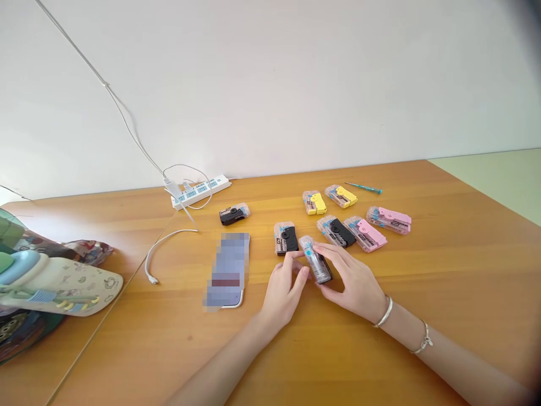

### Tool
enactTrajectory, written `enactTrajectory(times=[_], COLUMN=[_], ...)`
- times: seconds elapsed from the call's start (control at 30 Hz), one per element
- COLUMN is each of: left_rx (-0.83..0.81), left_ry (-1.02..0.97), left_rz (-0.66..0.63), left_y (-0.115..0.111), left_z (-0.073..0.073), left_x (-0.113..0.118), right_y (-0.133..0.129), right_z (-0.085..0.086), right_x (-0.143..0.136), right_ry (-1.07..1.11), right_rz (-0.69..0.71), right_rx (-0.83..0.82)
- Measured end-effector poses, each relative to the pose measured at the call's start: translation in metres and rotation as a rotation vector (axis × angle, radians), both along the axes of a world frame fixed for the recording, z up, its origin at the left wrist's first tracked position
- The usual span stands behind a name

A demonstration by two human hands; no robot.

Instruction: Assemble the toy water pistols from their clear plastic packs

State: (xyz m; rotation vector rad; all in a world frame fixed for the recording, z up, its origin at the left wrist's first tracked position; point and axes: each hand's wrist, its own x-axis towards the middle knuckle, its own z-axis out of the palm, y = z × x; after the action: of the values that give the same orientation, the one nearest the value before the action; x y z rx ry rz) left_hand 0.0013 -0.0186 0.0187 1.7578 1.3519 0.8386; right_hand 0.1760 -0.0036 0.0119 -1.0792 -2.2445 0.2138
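A clear plastic gadget with a dark side and a blue round part [315,262] stands tilted on its narrow edge, between my two hands. My right hand [353,276] grips it from the right, fingertips on top and thumb at its lower end. From the left, my left hand [285,287] has bent fingers against its side; the thumb tip sits just off it. Close behind lie a similar gadget with a black handle [289,239], another black one [342,232] and a pink one [372,234].
Further back are two yellow gadgets [316,203], another pink one [393,220], a teal screwdriver-like tool [366,188] and a black gadget [234,214]. A phone [232,265], a white cable [169,239], a power strip [200,192] and a patterned bottle [84,282] lie leftward.
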Motion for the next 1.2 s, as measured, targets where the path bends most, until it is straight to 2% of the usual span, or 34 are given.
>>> enactTrajectory(times=[0.2,0.37,0.5,0.77,0.97,1.2], left_rx=[0.28,0.464,0.447,0.443,0.485,0.438], left_ry=[0.238,0.481,0.565,0.505,0.56,0.573], left_rz=[-0.004,0.099,0.115,0.138,0.206,0.157], left_y=[0.003,0.009,0.012,0.01,0.014,0.017], left_z=[0.003,-0.001,-0.005,0.001,-0.009,-0.014], left_x=[-0.003,-0.009,-0.013,-0.01,-0.013,-0.015], right_y=[0.001,0.008,0.011,0.01,0.012,0.01], right_z=[0.0,-0.002,-0.002,-0.005,-0.011,-0.011], right_x=[0.004,0.007,0.008,0.005,0.005,0.002], right_ry=[0.023,-0.117,-0.2,-0.268,-0.267,-0.219], right_rz=[-0.08,-0.133,-0.154,-0.145,-0.151,-0.162], right_rx=[0.07,0.127,0.136,0.144,0.165,0.163])
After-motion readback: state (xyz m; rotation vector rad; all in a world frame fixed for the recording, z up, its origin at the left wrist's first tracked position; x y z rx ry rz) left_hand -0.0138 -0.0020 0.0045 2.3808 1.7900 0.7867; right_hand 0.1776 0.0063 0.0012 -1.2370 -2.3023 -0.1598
